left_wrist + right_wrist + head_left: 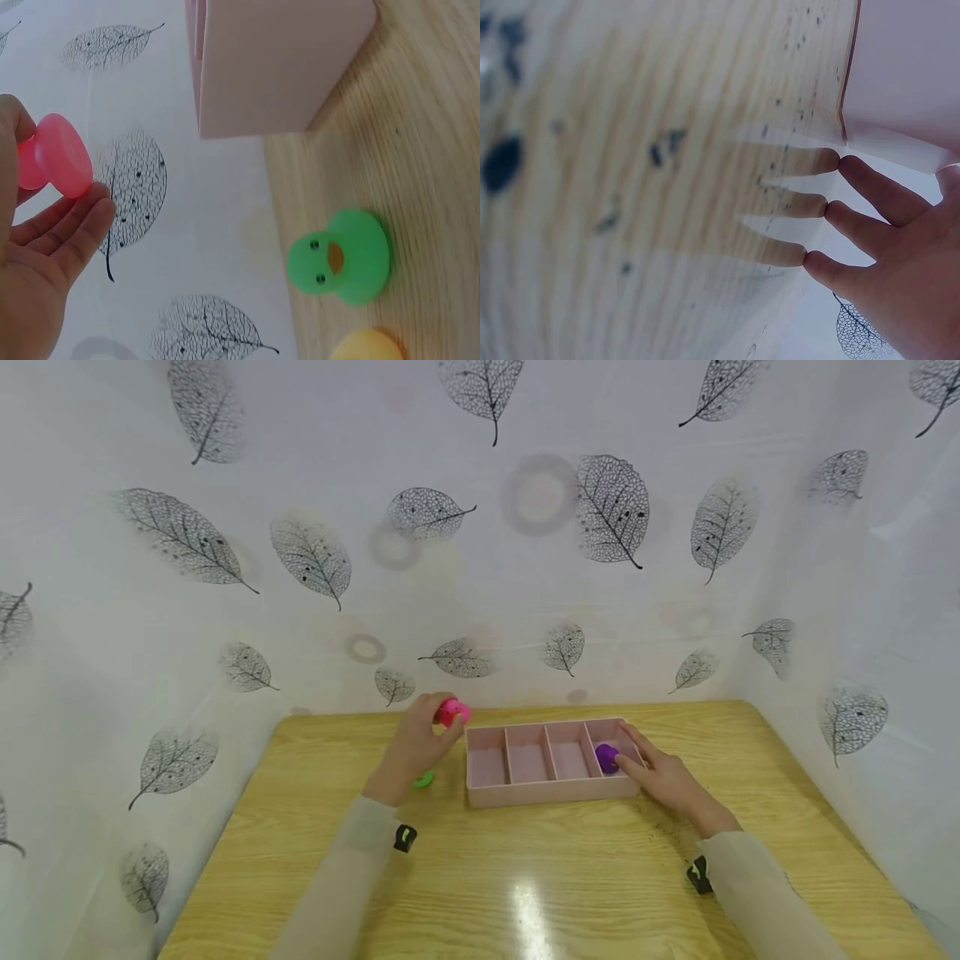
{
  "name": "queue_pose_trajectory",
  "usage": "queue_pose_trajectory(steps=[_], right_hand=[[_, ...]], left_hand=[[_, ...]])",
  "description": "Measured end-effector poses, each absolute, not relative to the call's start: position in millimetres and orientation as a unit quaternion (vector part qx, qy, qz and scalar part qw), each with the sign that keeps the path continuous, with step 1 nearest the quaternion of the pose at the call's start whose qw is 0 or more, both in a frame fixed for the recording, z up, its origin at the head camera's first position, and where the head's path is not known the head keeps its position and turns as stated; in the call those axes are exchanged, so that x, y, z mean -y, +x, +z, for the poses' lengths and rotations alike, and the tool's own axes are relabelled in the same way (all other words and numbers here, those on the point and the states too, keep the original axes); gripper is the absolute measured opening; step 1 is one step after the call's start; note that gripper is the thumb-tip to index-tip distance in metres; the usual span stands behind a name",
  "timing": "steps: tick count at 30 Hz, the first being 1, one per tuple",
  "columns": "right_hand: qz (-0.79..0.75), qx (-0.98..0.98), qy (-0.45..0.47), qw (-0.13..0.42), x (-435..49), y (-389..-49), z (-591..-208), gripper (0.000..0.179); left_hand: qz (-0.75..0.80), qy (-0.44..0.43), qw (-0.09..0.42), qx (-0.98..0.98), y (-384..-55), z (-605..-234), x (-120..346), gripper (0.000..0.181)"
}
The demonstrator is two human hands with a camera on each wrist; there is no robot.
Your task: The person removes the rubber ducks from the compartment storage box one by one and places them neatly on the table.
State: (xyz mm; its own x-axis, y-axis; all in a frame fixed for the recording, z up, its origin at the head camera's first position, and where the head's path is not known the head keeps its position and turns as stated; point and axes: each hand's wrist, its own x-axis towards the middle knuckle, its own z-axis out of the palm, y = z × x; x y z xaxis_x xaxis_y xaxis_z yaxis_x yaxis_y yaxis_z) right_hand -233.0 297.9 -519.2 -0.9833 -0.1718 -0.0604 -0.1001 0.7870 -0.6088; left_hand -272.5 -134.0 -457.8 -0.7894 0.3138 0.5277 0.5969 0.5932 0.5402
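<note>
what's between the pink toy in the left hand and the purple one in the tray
In the head view, three bare compartments of the pink tray, with their dividers, lie between the pink toy and the purple toy.

White leaf-printed sheeting [495, 589] backs and flanks a shiny wood-grain table [457, 893].

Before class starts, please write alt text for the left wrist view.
A left hand holds a pink toy. A green toy duck sits on a wooden table between a pink box and a partly visible yellow object.
</note>
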Motion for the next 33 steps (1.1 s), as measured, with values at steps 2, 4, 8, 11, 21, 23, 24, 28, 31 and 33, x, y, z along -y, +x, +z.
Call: queue_pose_trajectory(steps=[2,4,8,11,21,23,24,28,31,33], right_hand=[[-0.319,-0.943,-0.073,0.056,-297.9,-233.1,-519.0,0.078],[-0.321,-0.943,-0.073,0.057,-297.8,-233.1,-518.8,0.078],[-0.322,-0.942,-0.073,0.058,-297.7,-233.0,-518.3,0.078],[-0.321,-0.943,-0.073,0.057,-297.7,-233.1,-518.3,0.078],[-0.322,-0.942,-0.072,0.058,-297.9,-231.9,-518.4,0.077],[-0.322,-0.942,-0.072,0.058,-297.8,-231.8,-518.4,0.077],[-0.322,-0.942,-0.072,0.058,-297.8,-231.7,-518.5,0.077],[-0.322,-0.942,-0.072,0.058,-297.9,-231.6,-518.6,0.077],[-0.324,-0.942,-0.071,0.058,-297.8,-231.8,-518.6,0.078],[-0.325,-0.941,-0.071,0.058,-297.8,-232.0,-518.6,0.078]], left_hand=[[-0.364,-0.261,0.199,0.872,-272.3,-457.9,142.5,0.031],[-0.359,-0.257,0.207,0.873,-270.7,-457.1,150.9,0.032],[-0.362,-0.244,0.211,0.875,-267.6,-458.3,168.1,0.034],[-0.37,-0.235,0.21,0.874,-265.6,-460.8,179.5,0.035],[-0.42,-0.189,0.184,0.868,-257.4,-469.2,209.2,0.043],[-0.424,-0.181,0.177,0.87,-256.0,-470.1,214.4,0.044],[-0.426,-0.176,0.175,0.87,-255.4,-470.5,217.0,0.044],[-0.429,-0.157,0.161,0.875,-252.2,-470.7,226.1,0.044],[-0.433,-0.142,0.145,0.878,-249.1,-472.0,233.0,0.043],[-0.432,-0.131,0.136,0.882,-246.7,-473.5,237.5,0.043]])
